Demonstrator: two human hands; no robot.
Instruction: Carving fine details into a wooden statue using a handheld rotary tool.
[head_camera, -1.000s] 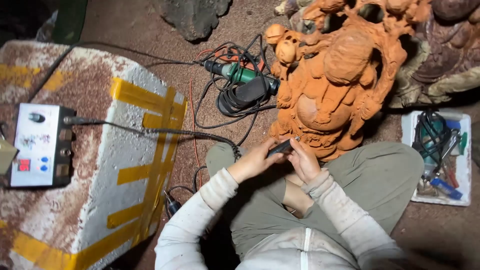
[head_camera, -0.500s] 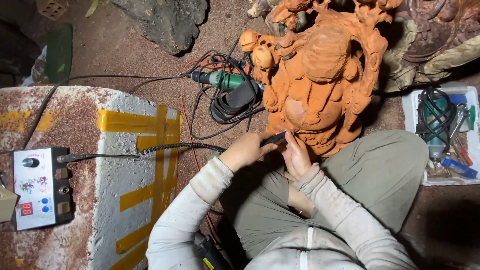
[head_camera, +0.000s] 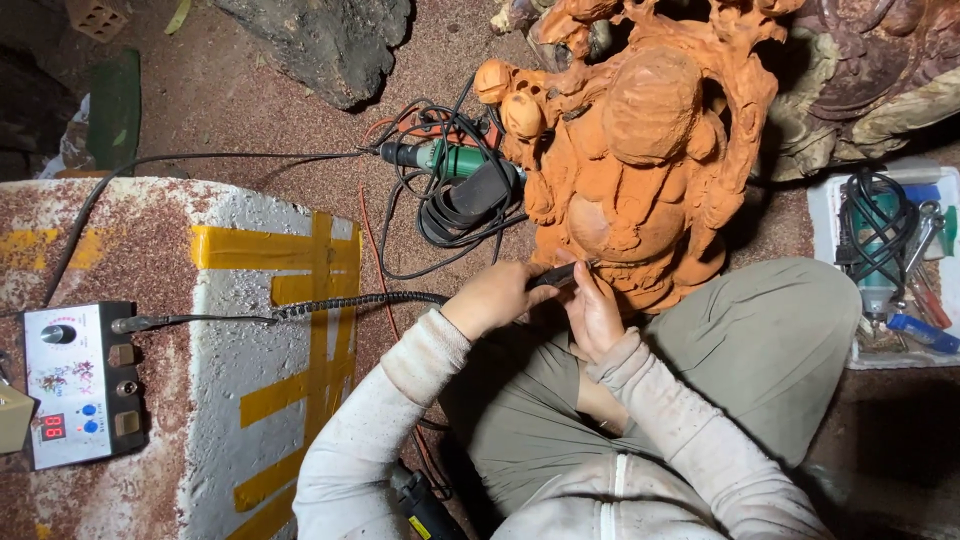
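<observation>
Left hand (head_camera: 497, 297) grip clamped on dark rotary carving handpiece (head_camera: 553, 277), tip touching lower front of orange carved wooden figure (head_camera: 640, 160) standing on the dirt floor just ahead of the knees. Right hand (head_camera: 594, 315) fingers close together, resting beside the handpiece under its tip, against the figure's base; cannot tell if it grips anything. Flexible shaft cable (head_camera: 330, 305) runs from handpiece left to white control box (head_camera: 75, 385) on speckled block with yellow tape (head_camera: 300, 300). Green power tool (head_camera: 445, 160) with coiled cords left of figure. White tool tray (head_camera: 885, 265) far right.
</observation>
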